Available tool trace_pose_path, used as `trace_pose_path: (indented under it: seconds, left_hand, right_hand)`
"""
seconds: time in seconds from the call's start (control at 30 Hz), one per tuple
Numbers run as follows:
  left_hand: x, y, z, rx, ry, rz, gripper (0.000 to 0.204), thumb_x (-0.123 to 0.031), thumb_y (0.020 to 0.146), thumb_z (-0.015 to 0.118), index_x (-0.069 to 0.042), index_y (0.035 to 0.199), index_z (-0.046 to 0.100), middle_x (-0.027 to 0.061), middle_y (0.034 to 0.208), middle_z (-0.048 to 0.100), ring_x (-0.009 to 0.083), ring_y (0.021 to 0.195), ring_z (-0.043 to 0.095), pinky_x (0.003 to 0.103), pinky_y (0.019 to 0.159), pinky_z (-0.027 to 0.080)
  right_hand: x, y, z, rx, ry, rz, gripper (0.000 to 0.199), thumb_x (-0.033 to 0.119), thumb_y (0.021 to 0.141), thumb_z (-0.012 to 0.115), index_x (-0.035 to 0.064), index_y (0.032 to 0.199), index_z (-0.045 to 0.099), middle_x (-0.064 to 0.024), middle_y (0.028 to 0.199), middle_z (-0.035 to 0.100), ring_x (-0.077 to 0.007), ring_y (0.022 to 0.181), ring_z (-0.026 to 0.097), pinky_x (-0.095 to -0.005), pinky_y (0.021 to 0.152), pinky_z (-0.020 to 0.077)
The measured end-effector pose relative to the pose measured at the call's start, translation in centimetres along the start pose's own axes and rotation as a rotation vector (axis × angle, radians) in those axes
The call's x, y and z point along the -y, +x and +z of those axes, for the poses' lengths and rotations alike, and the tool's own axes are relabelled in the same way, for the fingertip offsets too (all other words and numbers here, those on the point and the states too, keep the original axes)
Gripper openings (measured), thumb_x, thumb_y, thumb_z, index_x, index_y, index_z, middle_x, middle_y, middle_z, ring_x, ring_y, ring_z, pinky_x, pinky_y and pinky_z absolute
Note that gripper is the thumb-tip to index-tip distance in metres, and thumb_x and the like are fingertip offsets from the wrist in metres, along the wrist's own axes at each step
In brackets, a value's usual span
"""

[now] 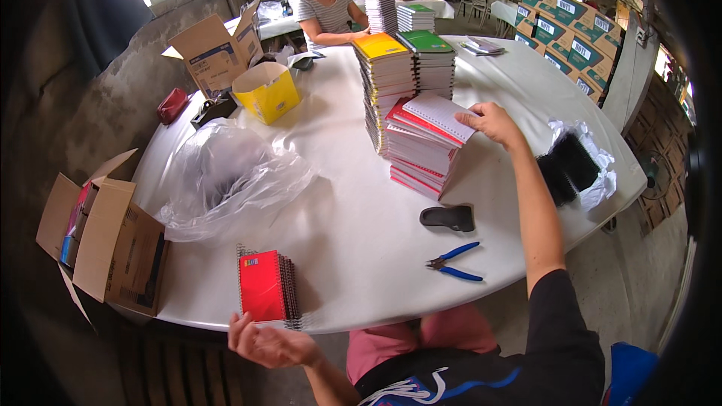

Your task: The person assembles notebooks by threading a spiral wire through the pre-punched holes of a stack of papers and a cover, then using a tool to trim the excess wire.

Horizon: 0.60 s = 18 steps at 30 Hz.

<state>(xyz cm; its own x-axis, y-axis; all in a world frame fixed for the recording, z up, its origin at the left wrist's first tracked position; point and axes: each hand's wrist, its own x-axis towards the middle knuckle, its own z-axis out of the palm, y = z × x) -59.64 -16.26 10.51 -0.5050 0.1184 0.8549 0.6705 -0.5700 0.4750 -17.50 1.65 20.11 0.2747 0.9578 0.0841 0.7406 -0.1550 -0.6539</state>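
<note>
My right hand pinches the edge of a white, punched pad of notebook pages on top of a stack of unbound notebooks with red covers. My left hand is off the table's front edge, palm up, fingers loosely curled and apart, with nothing in it. Just beyond it lies a small stack of spiral-bound red notebooks. Blue-handled side cutters and a black, rounded object lie between me and the unbound stack.
Tall stacks of yellow and green notebooks stand behind. Black spiral coils lie on crumpled plastic at right. Left are a clear plastic bag, a yellow box and open cartons. A person sits across the table.
</note>
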Motion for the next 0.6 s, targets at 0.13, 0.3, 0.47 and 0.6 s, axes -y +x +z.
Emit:
trace_pose_path:
  seconds: [0.13, 0.3, 0.47, 0.6]
  left_hand:
    - [-2.4, -1.1, 3.3, 0.181, -0.11, 0.004, 0.018, -0.012, 0.084, 0.058, -0.001, 0.096, 0.052, 0.0135, 0.099, 0.047, 0.0297, 0.103, 0.048, 0.041, 0.092, 0.04]
    - [-5.1, -2.0, 5.3, 0.455, -0.276, -0.108, 0.017, -0.007, 0.082, 0.061, -0.002, 0.097, 0.055, 0.0131, 0.099, 0.051, 0.0287, 0.096, 0.052, 0.038, 0.084, 0.043]
    - [-5.5, -3.0, 8.2, 0.871, -0.379, -0.356, 0.042, -0.009, 0.082, 0.064, -0.001, 0.121, 0.05, 0.0147, 0.118, 0.051, 0.0254, 0.107, 0.052, 0.034, 0.087, 0.042]
    - [-7.3, -2.5, 9.6, 0.929, -0.998, -0.855, 0.093, -0.025, 0.073, 0.077, -0.005, 0.145, 0.021, 0.0155, 0.139, 0.039, 0.0273, 0.128, 0.04, 0.037, 0.097, 0.037]
  right_hand:
    - [1.8, -1.5, 1.1, -0.292, -0.155, -0.1, 0.04, 0.041, 0.071, 0.075, 0.0095, 0.093, 0.067, -0.0142, 0.085, 0.069, -0.032, 0.084, 0.066, -0.0412, 0.073, 0.0494]
    - [1.4, -2.1, 1.2, -0.545, -0.022, -0.224, 0.032, 0.025, 0.074, 0.076, 0.0035, 0.09, 0.059, -0.0163, 0.082, 0.066, -0.0312, 0.076, 0.065, -0.0381, 0.067, 0.0484]
    - [1.3, -4.4, 0.0, -0.72, 0.214, -0.479, 0.024, 0.016, 0.074, 0.075, 0.004, 0.085, 0.058, -0.0129, 0.08, 0.067, -0.0299, 0.072, 0.064, -0.0368, 0.067, 0.0499]
    - [3.2, -11.4, 2.1, -0.925, -0.106, -1.256, 0.016, 0.002, 0.071, 0.07, 0.0061, 0.076, 0.056, -0.0065, 0.087, 0.066, -0.0223, 0.073, 0.064, -0.0345, 0.067, 0.0503]
